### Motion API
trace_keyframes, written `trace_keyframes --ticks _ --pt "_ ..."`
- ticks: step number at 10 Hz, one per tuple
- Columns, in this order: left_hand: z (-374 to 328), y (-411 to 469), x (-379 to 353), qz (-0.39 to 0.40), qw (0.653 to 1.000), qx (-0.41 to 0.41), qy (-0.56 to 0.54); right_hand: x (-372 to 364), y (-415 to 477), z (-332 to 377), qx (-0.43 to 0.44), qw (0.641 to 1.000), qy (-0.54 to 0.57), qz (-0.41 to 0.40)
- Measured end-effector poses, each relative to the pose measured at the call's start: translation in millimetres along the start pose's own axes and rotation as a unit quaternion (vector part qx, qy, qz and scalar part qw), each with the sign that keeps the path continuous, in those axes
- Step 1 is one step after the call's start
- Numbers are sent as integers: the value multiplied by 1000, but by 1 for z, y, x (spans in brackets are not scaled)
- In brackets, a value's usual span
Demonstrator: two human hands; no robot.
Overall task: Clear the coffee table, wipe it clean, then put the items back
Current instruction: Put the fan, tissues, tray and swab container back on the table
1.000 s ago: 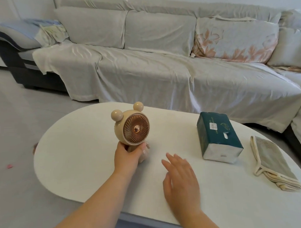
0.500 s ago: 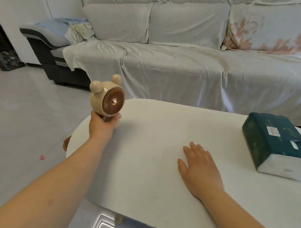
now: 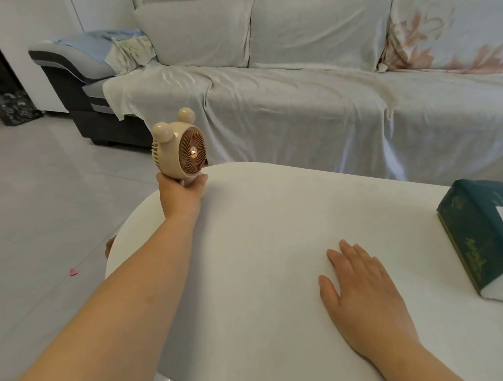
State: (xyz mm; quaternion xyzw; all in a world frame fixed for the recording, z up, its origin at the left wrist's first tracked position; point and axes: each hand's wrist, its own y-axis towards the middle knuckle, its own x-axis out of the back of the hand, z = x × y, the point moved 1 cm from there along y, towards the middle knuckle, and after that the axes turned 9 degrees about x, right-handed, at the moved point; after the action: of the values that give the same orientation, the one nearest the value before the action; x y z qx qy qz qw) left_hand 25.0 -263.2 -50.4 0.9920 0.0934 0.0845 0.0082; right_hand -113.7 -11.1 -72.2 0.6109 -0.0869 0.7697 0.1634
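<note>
L hand [image 3: 179, 192] round fan [image 3: 180, 149] base, R hand [image 3: 362, 289] flat on table [image 3: 260, 218]

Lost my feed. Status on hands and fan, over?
Left hand grips fan, raised at coffee table edge. Right hand flat on it. Tissue box not yet cleared.

Sheet-draped sofa [image 3: 298, 109], floral pillow [image 3: 450, 32], folded blue cloth [image 3: 108, 42] on the armrest — pink scrap [image 3: 74, 271] on tiled floor [image 3: 45, 197]
</note>
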Motion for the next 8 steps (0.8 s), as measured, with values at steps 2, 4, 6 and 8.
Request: trace_keyframes --ticks 2,4,6,8 --pt "-1 -2 3 10 999 -1 31 3 0 1 1 1000 2 4" --pt "2 -1 5 11 999 7 42 0 0 -1 5 1000 5 -2" --pt "0 -3 8 16 998 15 53 -3 2 -3 11 1000 0 -17" --pt "-3 -35 35 33 994 45 96 3 -3 -1 20 999 25 -38"
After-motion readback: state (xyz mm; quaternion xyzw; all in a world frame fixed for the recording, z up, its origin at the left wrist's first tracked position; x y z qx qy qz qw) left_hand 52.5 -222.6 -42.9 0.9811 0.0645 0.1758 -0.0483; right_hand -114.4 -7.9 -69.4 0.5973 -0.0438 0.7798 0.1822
